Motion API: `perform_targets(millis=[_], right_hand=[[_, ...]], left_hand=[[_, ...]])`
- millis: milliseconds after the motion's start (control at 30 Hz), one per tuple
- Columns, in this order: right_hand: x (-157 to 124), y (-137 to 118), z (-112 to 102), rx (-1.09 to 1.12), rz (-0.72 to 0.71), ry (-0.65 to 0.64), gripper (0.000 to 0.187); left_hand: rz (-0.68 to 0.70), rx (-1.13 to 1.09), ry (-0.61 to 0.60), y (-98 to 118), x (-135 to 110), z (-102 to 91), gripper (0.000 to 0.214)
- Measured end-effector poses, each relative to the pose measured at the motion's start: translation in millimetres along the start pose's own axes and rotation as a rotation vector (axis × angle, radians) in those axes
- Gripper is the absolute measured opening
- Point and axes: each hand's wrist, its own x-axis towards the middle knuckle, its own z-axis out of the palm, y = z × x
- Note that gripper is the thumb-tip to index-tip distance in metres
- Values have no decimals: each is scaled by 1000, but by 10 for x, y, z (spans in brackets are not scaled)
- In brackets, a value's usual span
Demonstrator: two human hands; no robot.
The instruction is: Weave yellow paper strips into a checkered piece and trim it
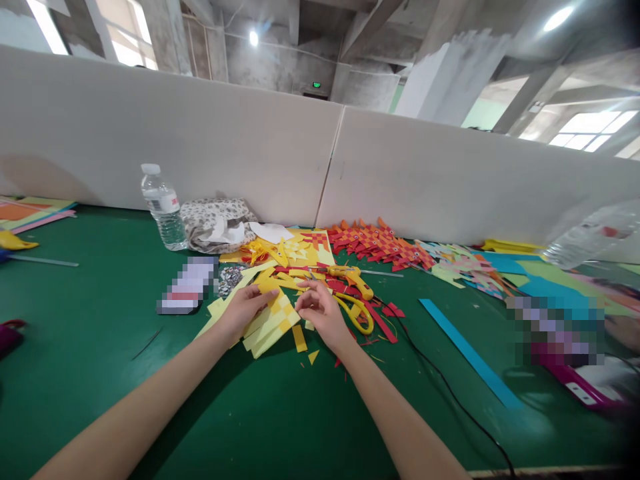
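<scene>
"Holding something, the left hand (245, 310)?"

"Yes, its fingers are pinching a woven paper piece in pale and deep yellow (283, 316), over the green table (255, 417)."

"And the right hand (323, 313)?"

"Its fingers are curling narrowly by the piece's right edge; I cannot tell if they're touching. Beyond, a yellow glue gun (359, 282) is lying before heaped red-orange woven paper shapes (380, 247)."
</scene>
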Motion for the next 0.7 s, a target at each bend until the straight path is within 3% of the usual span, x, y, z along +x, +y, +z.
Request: perform_targets(millis=[400, 600, 700], right_hand=[[8, -21, -7, -22, 2, -32, 38], [1, -20, -11, -38, -30, 64, 39], [0, -14, -17, -22, -6, 35, 42]], left_hand=[[-18, 61, 3, 17, -27, 34, 41], [-19, 53, 1, 67, -70, 79, 39], [-1, 45, -6, 64, -82, 93, 40]])
